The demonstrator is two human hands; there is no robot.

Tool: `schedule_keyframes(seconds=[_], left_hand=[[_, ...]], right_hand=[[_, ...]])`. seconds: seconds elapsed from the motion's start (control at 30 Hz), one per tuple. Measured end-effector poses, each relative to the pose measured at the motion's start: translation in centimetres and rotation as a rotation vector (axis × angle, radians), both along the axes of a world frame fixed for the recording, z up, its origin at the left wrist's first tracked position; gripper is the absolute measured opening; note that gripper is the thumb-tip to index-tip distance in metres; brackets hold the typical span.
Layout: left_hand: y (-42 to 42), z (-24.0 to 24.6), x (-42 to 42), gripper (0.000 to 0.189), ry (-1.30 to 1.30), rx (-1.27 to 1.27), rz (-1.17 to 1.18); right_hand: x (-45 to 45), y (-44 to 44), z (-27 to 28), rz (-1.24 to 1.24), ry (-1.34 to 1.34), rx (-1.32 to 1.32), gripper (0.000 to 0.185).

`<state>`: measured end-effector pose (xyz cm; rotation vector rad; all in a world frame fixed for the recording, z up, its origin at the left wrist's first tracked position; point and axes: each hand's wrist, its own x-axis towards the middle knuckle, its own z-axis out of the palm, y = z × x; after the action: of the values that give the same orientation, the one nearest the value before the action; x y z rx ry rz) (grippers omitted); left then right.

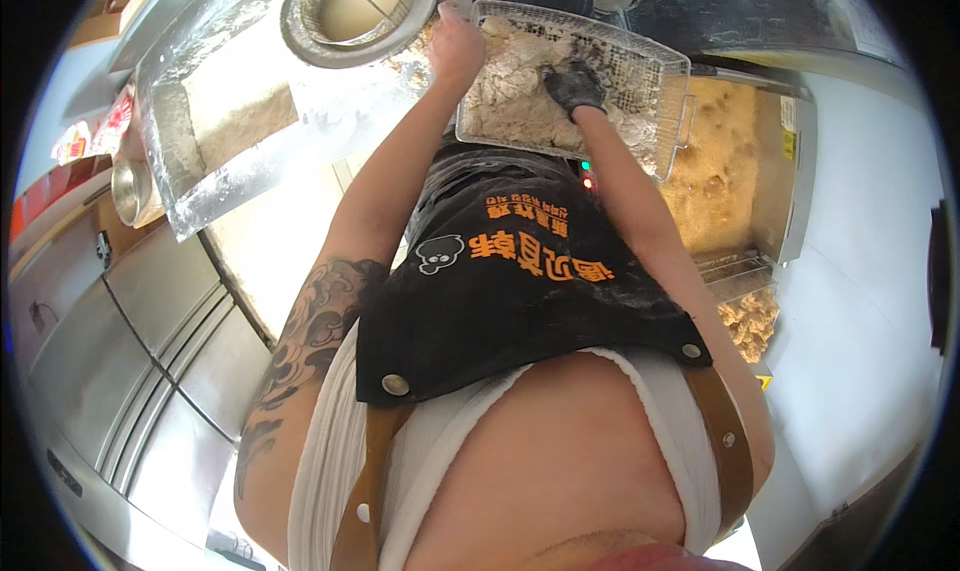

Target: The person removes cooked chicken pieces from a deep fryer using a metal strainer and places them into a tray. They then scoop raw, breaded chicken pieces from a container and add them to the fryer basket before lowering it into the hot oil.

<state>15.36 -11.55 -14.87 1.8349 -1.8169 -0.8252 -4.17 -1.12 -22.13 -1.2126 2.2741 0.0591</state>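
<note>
My bare left hand [456, 45] is closed at the left rim of a rectangular wire basket [675, 117]. Flour-coated pieces of food [514, 102] fill the basket's left and middle parts, some of them clumped together. My right hand [576, 87], in a black glove, reaches down onto the coated pieces near the middle; its fingertips are partly hidden, so what they hold cannot be told. The basket lies just beyond my black apron [525, 293], which has flour dust on it.
Right of the basket, a deep fryer [709, 166] holds foaming oil. Browned fried pieces [750, 327] lie in a basket below it. At upper left is a round pan [296, 27] with a strainer [360, 4] in cloudy liquid. A floury metal tray [176, 188] stands further left.
</note>
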Motion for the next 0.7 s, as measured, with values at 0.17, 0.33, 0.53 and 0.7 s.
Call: schedule_keyframes(seconds=[0.17, 0.33, 0.53, 0.7], left_hand=[[0.0, -0.6, 0.2, 0.04, -0.003, -0.042, -0.021], [-0.1, -1.7, 0.3, 0.038, 0.014, -0.064, -0.064], [-0.3, -1.1, 0.2, 0.039, -0.038, 0.0, -0.011], [0.3, 0.3, 0.0, 0.04, -0.083, -0.041, 0.001]], right_hand=[[-2.0, 0.1, 0.0, 0.125, -0.124, -0.039, 0.072], [-5.9, 0.5, 0.4, 0.166, -0.362, -0.016, 0.062], [-4.0, 1.8, 4.7, 0.594, -0.303, 0.182, 0.068], [-0.8, 4.6, 7.6, 0.579, -0.194, 0.295, 0.097]])
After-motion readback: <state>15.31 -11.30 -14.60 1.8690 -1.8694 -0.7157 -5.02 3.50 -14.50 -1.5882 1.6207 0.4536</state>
